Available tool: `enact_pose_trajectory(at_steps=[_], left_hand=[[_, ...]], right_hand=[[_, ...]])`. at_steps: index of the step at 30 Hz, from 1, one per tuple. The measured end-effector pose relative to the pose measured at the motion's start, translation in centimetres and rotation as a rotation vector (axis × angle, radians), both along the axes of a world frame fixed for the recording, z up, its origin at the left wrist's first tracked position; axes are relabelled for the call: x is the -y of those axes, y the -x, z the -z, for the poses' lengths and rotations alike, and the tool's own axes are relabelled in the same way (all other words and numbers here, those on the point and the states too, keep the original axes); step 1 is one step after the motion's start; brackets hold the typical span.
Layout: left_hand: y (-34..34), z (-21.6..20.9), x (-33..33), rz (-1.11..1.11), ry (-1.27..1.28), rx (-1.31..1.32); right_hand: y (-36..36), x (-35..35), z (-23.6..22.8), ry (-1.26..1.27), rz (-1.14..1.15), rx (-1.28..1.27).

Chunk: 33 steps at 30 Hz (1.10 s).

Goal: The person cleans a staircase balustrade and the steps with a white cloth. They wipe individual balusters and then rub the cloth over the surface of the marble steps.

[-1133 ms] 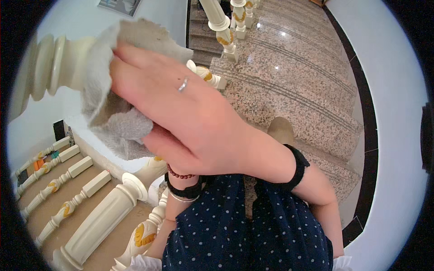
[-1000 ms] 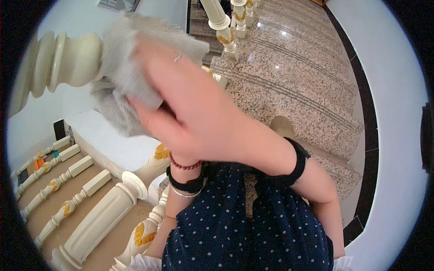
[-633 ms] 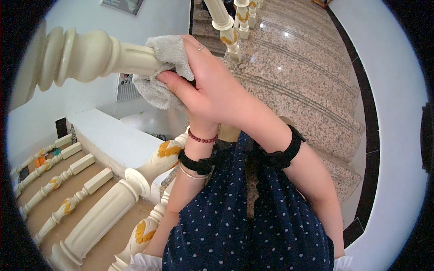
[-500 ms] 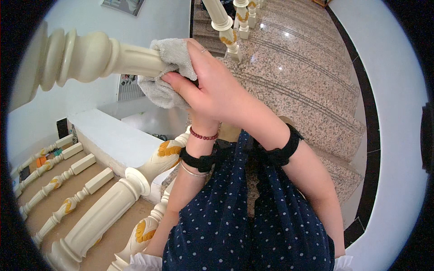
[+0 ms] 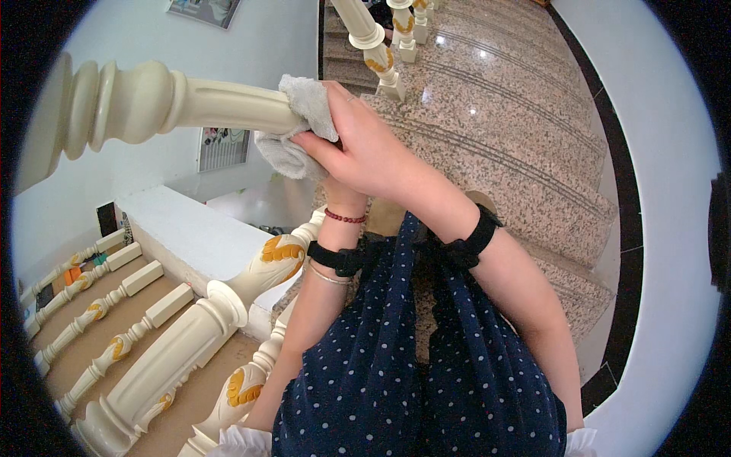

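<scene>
The right hand (image 5: 365, 148) is closed over a pale grey cleaning cloth (image 5: 301, 126), fingers curled round it and pressing it against the cream turned baluster (image 5: 190, 103) that runs across the upper left of the view. The cloth sits bunched at the right end of the baluster's fluted shaft, wrapped partly over the top with a loose fold hanging below. The left hand is hidden behind the right one; only its wrist (image 5: 343, 228) shows, rising from the lower middle with a red bead bracelet and a black strap, so I cannot tell whether its fingers are spread or gripping anything

The cloth looks soft, light and limp, likely to fold and slide unless pinched in a full-palm grasp like the present one. The baluster appears stiff, smooth and glossy, probably slippery under bare fingers; its narrow shaft between the bulbous rings seems the easiest place to take hold

Far left, high on the white wall, hangs a framed picture (image 5: 204, 9), rectangular and mostly cut off by the rim. Lower on the same wall, just under the baluster, is a second rectangular poster (image 5: 223, 146) with dark, busy colouring. More cream balusters with gold leaf carving (image 5: 282, 251) stand near left, and speckled granite stairs (image 5: 502, 129) spread to the right
</scene>
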<state>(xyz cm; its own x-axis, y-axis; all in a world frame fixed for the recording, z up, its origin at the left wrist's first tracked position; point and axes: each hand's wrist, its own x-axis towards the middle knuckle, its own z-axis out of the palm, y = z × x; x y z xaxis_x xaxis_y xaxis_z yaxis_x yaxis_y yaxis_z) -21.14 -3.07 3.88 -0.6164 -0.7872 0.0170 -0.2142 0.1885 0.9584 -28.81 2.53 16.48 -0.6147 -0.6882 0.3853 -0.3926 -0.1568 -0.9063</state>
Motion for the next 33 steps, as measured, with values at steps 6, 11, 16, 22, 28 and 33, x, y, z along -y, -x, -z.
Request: enact_pose_trajectory(at_steps=[6,11,16,22,28,33], left_hand=[[-0.5,1.0,-0.1,0.002,-0.044,0.001],[-0.3,1.7,0.0,0.008,-0.078,-0.002],[-0.5,2.6,0.7,-0.001,-0.104,0.0],[-1.8,3.3,-0.1,0.053,0.067,0.103],[-1.5,1.2,-0.9,0.059,-0.247,-0.043],[-2.2,1.9,0.4,0.155,0.36,0.296]], right_hand=[[-0.1,-0.4,0.3,-0.049,-0.022,-0.016],[-0.5,-0.2,1.1,-0.038,0.012,-0.04],[-0.9,-0.5,2.4,-0.082,-0.114,0.239],[1.0,-1.0,6.3,-0.151,-0.161,0.273],[0.9,-0.9,6.7,-0.175,-0.12,0.171],[0.5,-0.4,6.3,-0.2,-0.113,0.208]])
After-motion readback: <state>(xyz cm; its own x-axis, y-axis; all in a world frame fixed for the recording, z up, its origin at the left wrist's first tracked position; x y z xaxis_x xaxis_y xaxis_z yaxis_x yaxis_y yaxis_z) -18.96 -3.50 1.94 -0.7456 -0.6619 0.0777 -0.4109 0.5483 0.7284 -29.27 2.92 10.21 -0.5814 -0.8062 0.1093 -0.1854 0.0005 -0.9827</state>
